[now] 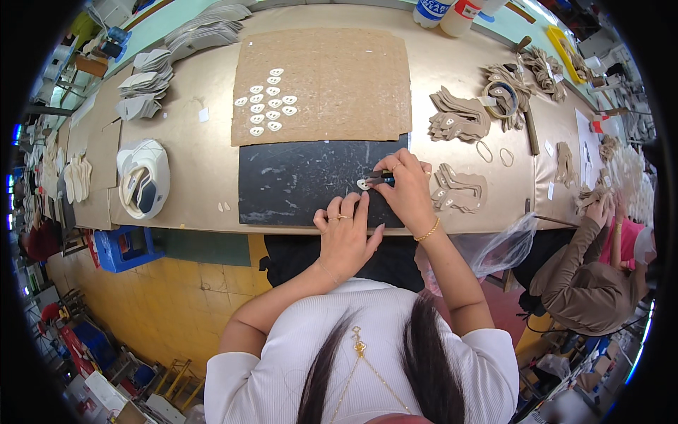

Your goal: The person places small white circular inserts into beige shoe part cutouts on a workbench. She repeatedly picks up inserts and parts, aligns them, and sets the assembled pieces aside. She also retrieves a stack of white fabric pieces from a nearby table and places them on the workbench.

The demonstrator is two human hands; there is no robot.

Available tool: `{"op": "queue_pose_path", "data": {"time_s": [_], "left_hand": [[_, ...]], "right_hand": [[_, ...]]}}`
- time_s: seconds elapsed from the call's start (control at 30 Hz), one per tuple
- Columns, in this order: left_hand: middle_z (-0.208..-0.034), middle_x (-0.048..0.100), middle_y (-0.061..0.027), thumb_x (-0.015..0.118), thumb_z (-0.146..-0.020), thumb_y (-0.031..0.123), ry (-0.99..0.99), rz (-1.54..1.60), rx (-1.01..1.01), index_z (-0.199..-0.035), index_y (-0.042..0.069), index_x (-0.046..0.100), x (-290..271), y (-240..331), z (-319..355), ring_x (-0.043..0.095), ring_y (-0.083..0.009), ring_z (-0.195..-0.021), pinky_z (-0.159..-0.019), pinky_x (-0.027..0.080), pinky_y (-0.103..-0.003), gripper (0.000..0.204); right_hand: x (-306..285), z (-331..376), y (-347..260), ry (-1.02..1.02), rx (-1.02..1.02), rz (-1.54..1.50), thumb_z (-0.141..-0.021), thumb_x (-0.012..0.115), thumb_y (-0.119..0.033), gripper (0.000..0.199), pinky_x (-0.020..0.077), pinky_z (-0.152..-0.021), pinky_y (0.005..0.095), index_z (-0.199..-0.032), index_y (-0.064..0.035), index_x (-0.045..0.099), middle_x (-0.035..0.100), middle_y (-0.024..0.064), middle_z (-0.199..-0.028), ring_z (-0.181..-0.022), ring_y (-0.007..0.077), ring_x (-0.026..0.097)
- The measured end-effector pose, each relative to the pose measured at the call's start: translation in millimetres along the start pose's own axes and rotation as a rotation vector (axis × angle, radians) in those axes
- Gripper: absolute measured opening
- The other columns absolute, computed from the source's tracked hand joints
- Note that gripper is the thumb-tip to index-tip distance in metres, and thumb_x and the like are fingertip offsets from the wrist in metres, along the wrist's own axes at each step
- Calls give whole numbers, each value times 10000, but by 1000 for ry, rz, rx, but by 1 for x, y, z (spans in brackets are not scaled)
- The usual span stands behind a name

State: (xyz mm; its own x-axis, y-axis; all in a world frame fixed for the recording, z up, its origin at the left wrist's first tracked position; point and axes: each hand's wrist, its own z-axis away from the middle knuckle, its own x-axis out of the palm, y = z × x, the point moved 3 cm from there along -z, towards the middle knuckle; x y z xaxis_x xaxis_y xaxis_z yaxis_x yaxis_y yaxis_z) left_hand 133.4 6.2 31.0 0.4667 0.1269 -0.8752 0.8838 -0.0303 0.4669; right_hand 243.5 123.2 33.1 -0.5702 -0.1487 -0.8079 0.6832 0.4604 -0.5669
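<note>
A small white shaped piece with dark holes (363, 184) lies on the black mat (296, 180) in front of me. My right hand (408, 185) is closed around a small dark hand tool (381, 177), whose tip is at the white piece; its exact kind is too small to make out. My left hand (345, 239) rests at the mat's front part, index fingertip close against the piece's near edge. Its thumb stands apart and the other fingers are bent, with nothing seen in them. Several similar white pieces (273, 104) lie in rough columns on the brown board (339, 85) beyond the mat.
Stacks of beige cut parts (459, 116) and a tape roll (500, 99) lie on the right. To the left stand a white container (161, 169) and grey stacks (145, 85). Bottles (459, 18) stand at the back. Another person (590, 283) works at the far right.
</note>
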Motion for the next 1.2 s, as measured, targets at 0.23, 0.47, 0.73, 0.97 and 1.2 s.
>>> {"op": "queue_pose_path", "data": {"time_s": [0.23, 0.47, 0.73, 0.97, 1.2], "left_hand": [[-1350, 537, -140, 756, -803, 267, 26, 91, 302, -1126, 35, 615, -7, -21, -13, 482, -332, -1209, -977, 358, -499, 422], [-1340, 553, -112, 772, -792, 225, -3, 27, 450, -1194, 89, 623, -16, -30, -27, 483, -315, -1226, -991, 359, -482, 450], [-1304, 565, -133, 735, -802, 88, 112, 148, 432, -1196, 79, 625, -4, -44, -28, 512, -361, -1226, -1010, 392, -505, 410], [-1285, 573, -142, 715, -807, 38, 133, 166, 403, -1144, 68, 650, -4, -45, -28, 524, -369, -1209, -1014, 410, -490, 344], [-1271, 580, -140, 707, -808, 14, 145, 171, 410, -1124, 71, 662, -6, -44, -28, 535, -369, -1191, -1004, 421, -483, 325]], "right_hand": [[-4, -5, 1, -10, -3, -38, -680, 843, -182, 307, 317, -853, 410, -929, -151, 666, 570, 27, -926, -959, 238, 576], [-38, -19, 20, 84, 146, -47, -786, 759, -117, 200, 312, -874, 383, -966, -139, 675, 604, 59, -909, -909, 225, 608], [-94, -102, 143, 274, 163, 261, -868, 709, -169, 172, 537, -777, 390, -1011, -87, 759, 598, 97, -982, -886, 280, 649], [-91, -109, 170, 47, 244, 336, -826, 715, -165, 138, 561, -775, 418, -931, -91, 765, 599, 109, -1064, -877, 295, 688], [-87, -107, 160, 139, 167, 391, -813, 685, -99, 152, 556, -762, 407, -957, -73, 725, 627, 89, -1032, -965, 273, 654]]}}
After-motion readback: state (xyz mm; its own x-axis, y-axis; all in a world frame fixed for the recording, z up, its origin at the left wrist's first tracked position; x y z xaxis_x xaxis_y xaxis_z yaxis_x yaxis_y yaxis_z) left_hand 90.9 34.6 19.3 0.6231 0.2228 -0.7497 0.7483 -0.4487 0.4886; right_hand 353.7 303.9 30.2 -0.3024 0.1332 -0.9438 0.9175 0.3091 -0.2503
